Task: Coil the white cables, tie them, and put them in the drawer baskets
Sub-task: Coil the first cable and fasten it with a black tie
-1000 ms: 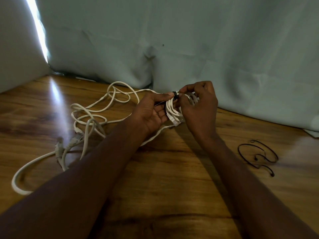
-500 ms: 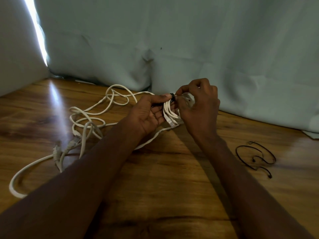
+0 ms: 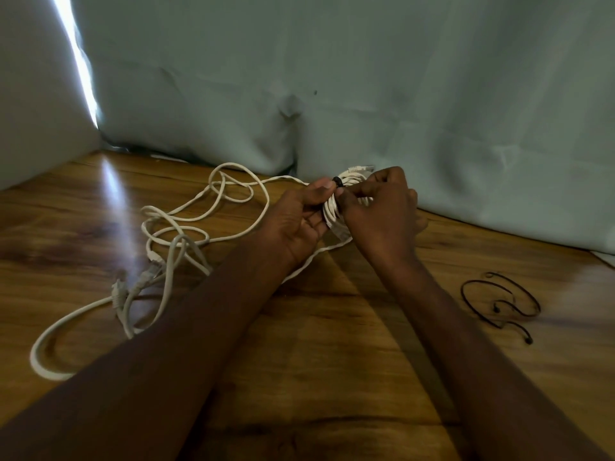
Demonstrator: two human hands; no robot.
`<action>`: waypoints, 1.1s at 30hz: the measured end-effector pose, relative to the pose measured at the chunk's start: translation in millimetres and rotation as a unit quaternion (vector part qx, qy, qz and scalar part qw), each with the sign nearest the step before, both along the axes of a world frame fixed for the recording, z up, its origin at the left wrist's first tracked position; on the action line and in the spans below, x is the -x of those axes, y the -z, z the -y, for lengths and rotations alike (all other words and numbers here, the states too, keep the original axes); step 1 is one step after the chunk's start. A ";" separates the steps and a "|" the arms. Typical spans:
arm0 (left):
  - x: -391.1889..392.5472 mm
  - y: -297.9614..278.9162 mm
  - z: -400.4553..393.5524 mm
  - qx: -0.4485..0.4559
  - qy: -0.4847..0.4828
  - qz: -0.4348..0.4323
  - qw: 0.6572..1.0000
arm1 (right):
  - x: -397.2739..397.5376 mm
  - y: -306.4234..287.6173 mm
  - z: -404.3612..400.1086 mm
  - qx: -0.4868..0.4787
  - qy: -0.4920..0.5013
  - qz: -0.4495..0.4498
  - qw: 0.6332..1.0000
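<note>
Since a second ago the coiled white cable (image 3: 336,211) has tipped up, left hand (image 3: 299,221) gripping it, right hand (image 3: 379,211) pinching the black tie (image 3: 337,181) round its top above the worktop (image 3: 332,327): tying probably nearly done, loose white cables (image 3: 173,234) remain.

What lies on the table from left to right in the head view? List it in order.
Loose white cables → left hand → coiled white cable with its black tie → right hand → spare black ties.
</note>
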State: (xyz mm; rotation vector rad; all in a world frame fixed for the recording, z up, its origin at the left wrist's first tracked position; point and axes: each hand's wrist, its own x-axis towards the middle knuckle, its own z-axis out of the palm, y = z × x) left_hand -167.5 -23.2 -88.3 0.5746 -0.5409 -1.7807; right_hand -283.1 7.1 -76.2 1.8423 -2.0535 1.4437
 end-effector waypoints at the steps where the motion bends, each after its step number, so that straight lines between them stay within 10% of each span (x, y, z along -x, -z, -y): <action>1: 0.3 0.1 -0.1 0.006 0.001 0.000 1.000 | -0.1 -0.6 0.5 0.002 0.000 0.018 1.000; 33: -5.6 6.3 16.0 0.038 0.028 0.186 0.981 | 13.8 6.5 16.3 0.004 -0.165 0.098 0.981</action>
